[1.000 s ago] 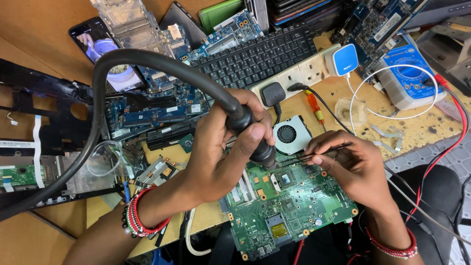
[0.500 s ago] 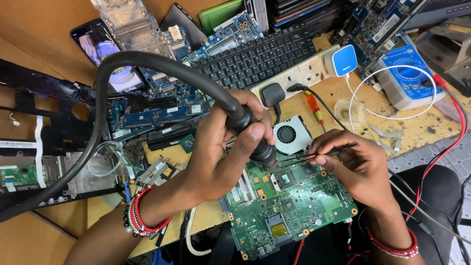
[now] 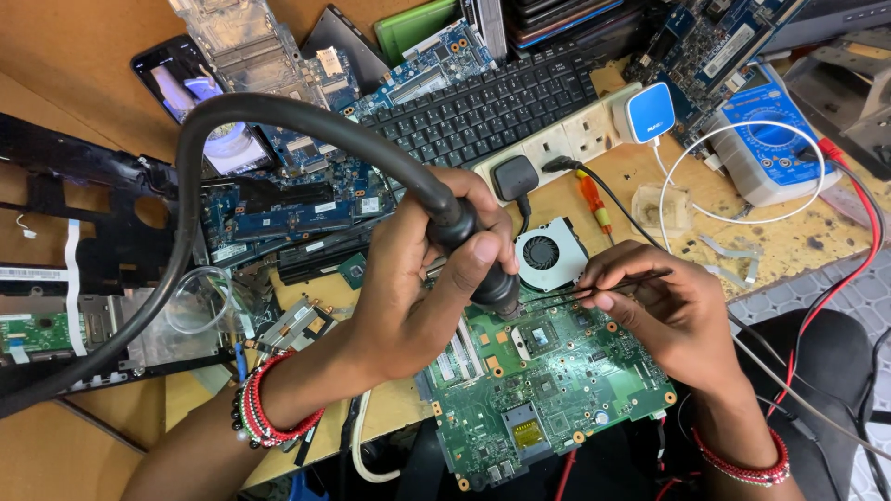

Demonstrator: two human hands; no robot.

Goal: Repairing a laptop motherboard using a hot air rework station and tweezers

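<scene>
Carefully now: my left hand grips the black hot-air wand over the green circuit board on the bench, right-hand fingers pinching tweezers; I'd hold both steady.

The left hand hides the hot-air nozzle's tip; the green circuit board's lower edge is lost in shadow.

Green circuit board, black keyboard, red beaded bracelets, blue multimeter.
</scene>
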